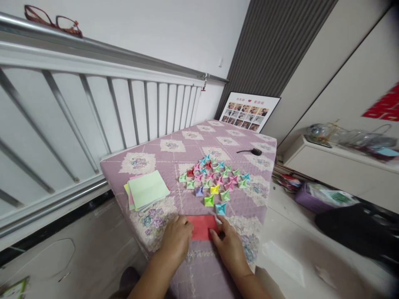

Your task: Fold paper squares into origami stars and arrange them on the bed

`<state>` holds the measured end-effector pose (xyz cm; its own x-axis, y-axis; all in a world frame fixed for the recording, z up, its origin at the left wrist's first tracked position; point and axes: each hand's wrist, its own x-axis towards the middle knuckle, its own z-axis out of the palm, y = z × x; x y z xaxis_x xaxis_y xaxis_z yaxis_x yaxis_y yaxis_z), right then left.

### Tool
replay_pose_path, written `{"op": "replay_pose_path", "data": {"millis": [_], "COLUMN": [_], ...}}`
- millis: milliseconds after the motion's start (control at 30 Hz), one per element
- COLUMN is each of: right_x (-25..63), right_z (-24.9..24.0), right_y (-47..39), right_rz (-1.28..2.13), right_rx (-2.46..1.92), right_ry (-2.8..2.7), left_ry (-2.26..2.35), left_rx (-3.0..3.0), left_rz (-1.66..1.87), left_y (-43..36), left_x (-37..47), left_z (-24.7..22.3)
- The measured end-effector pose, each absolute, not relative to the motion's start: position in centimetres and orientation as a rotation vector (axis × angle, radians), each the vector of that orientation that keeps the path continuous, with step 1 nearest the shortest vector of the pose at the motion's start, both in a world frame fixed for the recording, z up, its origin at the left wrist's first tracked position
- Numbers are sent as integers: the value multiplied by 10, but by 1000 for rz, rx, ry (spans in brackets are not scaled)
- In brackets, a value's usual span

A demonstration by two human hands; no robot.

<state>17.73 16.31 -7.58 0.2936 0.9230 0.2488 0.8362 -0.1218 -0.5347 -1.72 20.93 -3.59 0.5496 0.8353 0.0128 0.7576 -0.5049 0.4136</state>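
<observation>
A red sheet of paper [203,228], a flat rectangle, lies on the patterned cloth near the front of the table. At its left edge my left hand [177,236] has its fingers curled together on the paper. My right hand [229,241] holds the right edge between thumb and fingers. Just beyond the sheet stand several small folded paper pieces in rows, among them a blue one [220,209], a green one [208,201] and a yellow one [215,189]. To the left lies a stack of coloured square paper [149,189], light green on top.
The table [187,145] has a pink floral cloth. A dark brush-like object [256,152] lies at its far right. Along the left runs a white radiator [121,112], with glasses [52,21] on the pipe above. A photo board [249,111] leans behind; a cabinet [349,164] stands right.
</observation>
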Motion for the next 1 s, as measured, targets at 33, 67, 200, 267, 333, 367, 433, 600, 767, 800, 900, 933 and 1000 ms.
{"op": "replay_pose_path", "data": {"millis": [33,67,200,267,333,367,433,600,767,800,900,933,1000], "right_x": [178,178,182,182,178,174,165,144,144,145,146,146,147], "right_z": [-77,-79,-84,-82,-77,-73,-66,-58,-62,-62,-60,-59,-58], "right_y": [163,163,165,164,160,158,152,148,152,153,152,152,152], "right_rz": [170,146,6,-125,-249,-283,-258,-2,33,42,98,117,143], "right_rx": [-1979,-1980,-1944,-1902,-1849,-1808,-1665,-1407,-1551,-1559,-1575,-1578,-1583], "right_ry": [-1576,-1591,-1660,-1683,-1734,-1787,-1974,-2273,-2160,-2153,-2151,-2154,-2152], "left_ry": [1311,1318,1321,1314,1311,1312,1312,1316,1411,1430,1497,1518,1543], "left_rx": [2416,2403,2358,2346,2337,2334,2337,2353,2312,2309,2299,2293,2280], "left_rz": [286,277,287,291,284,278,273,292,321,320,288,276,255], "left_y": [210,212,215,215,215,215,215,217,223,225,229,231,234], "left_x": [-18,-19,-23,-25,-26,-25,-25,-28,-35,-35,-33,-32,-30], "left_z": [-39,-42,-45,-44,-43,-42,-41,-40,-39,-39,-40,-41,-41]}}
